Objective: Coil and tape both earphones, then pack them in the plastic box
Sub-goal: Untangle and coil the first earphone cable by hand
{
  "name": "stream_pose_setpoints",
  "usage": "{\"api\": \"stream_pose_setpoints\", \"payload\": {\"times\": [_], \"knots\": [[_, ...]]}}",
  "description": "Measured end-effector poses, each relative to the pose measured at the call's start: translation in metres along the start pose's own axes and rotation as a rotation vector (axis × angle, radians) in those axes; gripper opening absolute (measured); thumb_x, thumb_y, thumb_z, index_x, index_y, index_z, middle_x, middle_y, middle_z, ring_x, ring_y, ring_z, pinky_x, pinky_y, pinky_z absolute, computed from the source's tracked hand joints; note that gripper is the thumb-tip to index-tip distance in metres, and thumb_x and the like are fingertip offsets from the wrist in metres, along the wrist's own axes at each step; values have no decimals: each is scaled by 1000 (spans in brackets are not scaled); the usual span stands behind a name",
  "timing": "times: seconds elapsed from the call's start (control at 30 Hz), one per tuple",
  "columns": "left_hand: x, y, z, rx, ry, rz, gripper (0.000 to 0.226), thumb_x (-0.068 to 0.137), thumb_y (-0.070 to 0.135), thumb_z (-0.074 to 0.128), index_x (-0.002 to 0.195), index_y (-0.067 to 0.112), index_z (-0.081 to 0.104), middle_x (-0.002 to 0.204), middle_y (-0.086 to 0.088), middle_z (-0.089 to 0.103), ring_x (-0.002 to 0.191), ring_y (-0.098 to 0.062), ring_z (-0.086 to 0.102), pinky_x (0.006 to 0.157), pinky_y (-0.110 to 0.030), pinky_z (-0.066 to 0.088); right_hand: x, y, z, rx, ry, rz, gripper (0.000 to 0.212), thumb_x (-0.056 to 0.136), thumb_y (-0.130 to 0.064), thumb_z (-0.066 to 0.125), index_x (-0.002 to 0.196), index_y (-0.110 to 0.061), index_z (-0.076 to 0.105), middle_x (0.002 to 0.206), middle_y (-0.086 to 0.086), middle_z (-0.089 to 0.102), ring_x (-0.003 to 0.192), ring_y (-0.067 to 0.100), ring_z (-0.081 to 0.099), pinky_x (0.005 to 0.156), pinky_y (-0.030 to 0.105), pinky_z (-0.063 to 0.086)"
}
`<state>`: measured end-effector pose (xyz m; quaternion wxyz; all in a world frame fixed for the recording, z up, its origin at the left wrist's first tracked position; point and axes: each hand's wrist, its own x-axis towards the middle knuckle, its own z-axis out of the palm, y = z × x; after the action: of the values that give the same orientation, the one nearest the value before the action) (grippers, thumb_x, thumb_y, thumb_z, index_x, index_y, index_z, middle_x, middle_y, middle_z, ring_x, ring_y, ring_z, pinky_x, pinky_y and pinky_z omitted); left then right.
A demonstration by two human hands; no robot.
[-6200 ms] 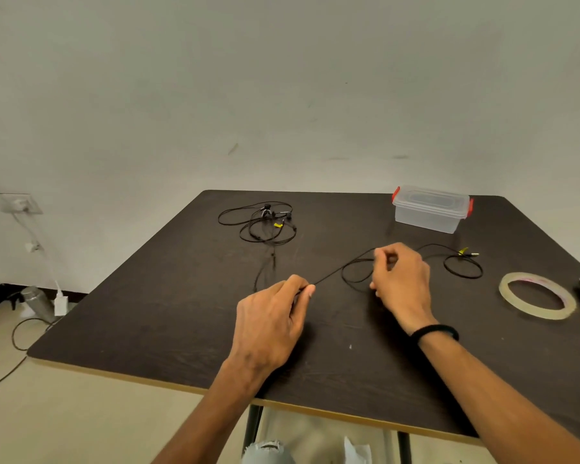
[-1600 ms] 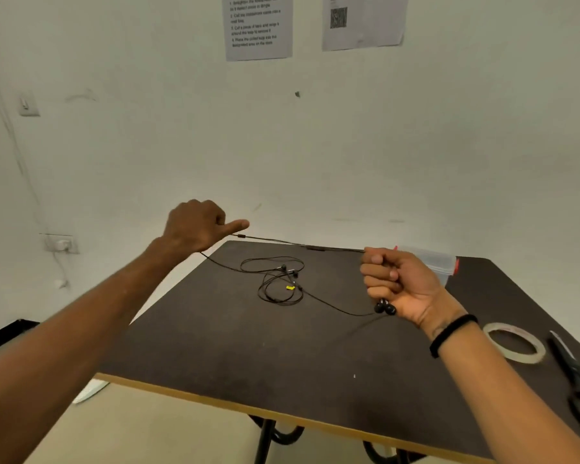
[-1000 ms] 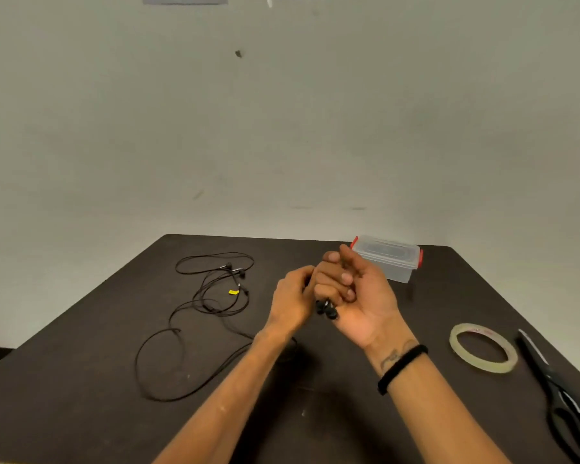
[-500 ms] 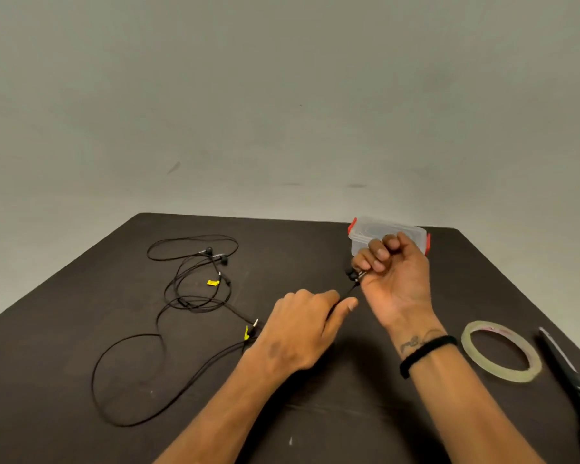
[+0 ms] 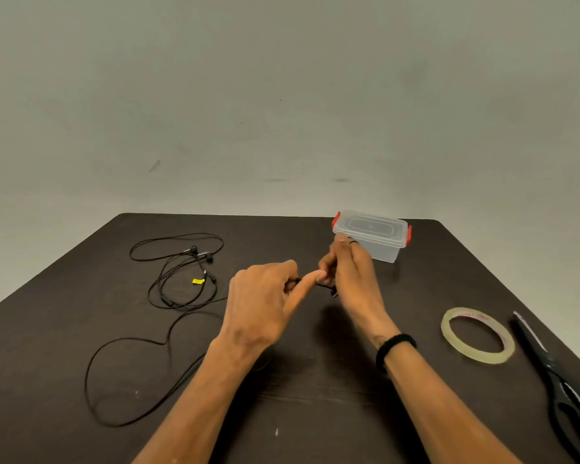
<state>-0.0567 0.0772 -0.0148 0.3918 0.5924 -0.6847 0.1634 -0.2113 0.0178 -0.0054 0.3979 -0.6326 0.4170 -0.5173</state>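
Two earphones are in play and I judge neither finished. My left hand (image 5: 265, 306) and right hand (image 5: 349, 276) meet just above the middle of the desk (image 5: 315, 413), each closed on the first earphone's cable (image 5: 128, 363): the left pinches it between thumb and curled fingers, the right has its fingers folded round the wrapped end, with a small dark piece poking out below the palm. From the left hand the slack runs off toward eight o'clock in one wide open loop lying flat on the desk, so I reckon only the first turns of the coil are made.

The second earphone (image 5: 185, 272) lies untouched at ten o'clock, a loose tangle with both buds and a yellow tag showing, well apart from my hands.

The plastic box (image 5: 372, 239) stands at one o'clock, just behind my right hand, lid on and red clips (image 5: 409, 234) at either end; nothing shows inside it. The tape roll (image 5: 477, 334) lies flat at three o'clock with the scissors (image 5: 556, 380) just beside it, further right; I judge both unused.

Left to do, by my reading: finish this coil, tape it, coil and tape the other, open the box, pack both.
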Motion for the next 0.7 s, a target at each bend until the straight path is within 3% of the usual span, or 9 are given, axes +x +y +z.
{"api": "stream_pose_setpoints", "payload": {"times": [0.07, 0.17, 0.3, 0.47, 0.6, 0.7], "knots": [[2, -1, -3, 0, 84, 17, 57, 98, 63, 57, 62, 21, 42, 50, 9, 38, 44, -15, 41, 43, -32, 35, -1, 4, 5, -109, -77, -20, 51, 113, -44, 33, 79, -14, 54, 66, -2, 62, 61, 4, 60, 63, 21, 48], [6, -7, -10, -8, 199, -8, 54, 101, 52, 62, 62, 19, 44, 51, 7, 40, 43, -16, 39, 42, -33, 31, -3, 9, 11, -178, -253, -15, 49, 113, -47, 33, 81, -18, 54, 59, -2, 58, 57, 12, 53, 62, 35, 46], [6, -11, -14, -19, 295, -19, 52, 101, 49, 63, 63, 18, 46, 53, 10, 39, 45, -11, 34, 48, -23, 22, -8, -3, 17, 45, -477, 191, 51, 111, -50, 37, 79, -14, 54, 53, -5, 37, 50, 12, 33, 56, 33, 35], [9, -16, -17, -92, 335, -84, 51, 99, 50, 64, 63, 16, 50, 51, 10, 42, 44, -12, 38, 45, -26, 29, -12, -11, 13, 343, -801, 471, 65, 105, -66, 34, 72, -13, 50, 50, -2, 23, 51, 16, 13, 53, 29, 29], [10, -18, -15, -217, 309, -238, 56, 99, 54, 60, 61, 16, 45, 48, 5, 38, 44, -18, 37, 47, -31, 32, -13, -15, 11, 520, -1041, 540, 67, 106, -66, 29, 72, -12, 47, 50, -4, 29, 49, 14, 16, 57, 29, 31], [8, -19, -10, -337, 276, -361, 61, 99, 57, 59, 60, 12, 42, 48, 1, 39, 47, -21, 37, 50, -37, 34, -20, -21, 15, 662, -1114, 540, 62, 109, -62, 26, 73, -13, 42, 55, -1, 39, 49, 14, 27, 63, 32, 39]]}}
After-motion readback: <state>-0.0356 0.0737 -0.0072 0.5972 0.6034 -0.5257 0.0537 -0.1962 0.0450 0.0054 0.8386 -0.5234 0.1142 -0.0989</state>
